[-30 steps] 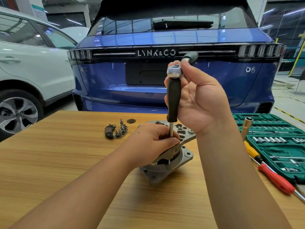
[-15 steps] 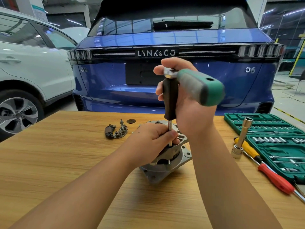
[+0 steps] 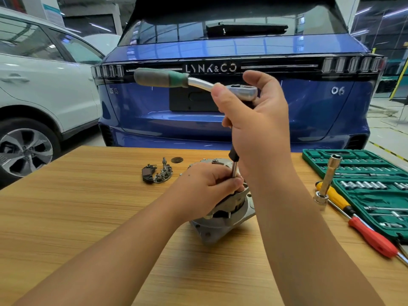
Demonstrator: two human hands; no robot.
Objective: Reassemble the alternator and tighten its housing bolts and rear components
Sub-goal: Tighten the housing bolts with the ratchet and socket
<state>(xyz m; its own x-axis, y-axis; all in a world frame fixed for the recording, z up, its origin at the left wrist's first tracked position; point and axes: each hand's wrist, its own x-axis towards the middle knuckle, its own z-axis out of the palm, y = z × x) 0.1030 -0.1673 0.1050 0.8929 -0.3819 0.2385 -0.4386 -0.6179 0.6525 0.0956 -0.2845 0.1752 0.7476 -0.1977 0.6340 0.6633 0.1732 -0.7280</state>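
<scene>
Wooden table point(image 3: 66, 217) — ratchet point(image 3: 198, 82) handle points left, level.

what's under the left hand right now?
The left hand rests on the alternator, fingers pinching the driver shaft. The bolt and shaft tip are covered.

Polished metal ratchet point(image 3: 240, 92) with matt green grip; dull cast-metal alternator point(image 3: 223, 219); smooth wood-grain desk point(image 3: 88, 206); green plastic case point(image 3: 375, 195); glossy blue car point(image 3: 220, 120).
</scene>
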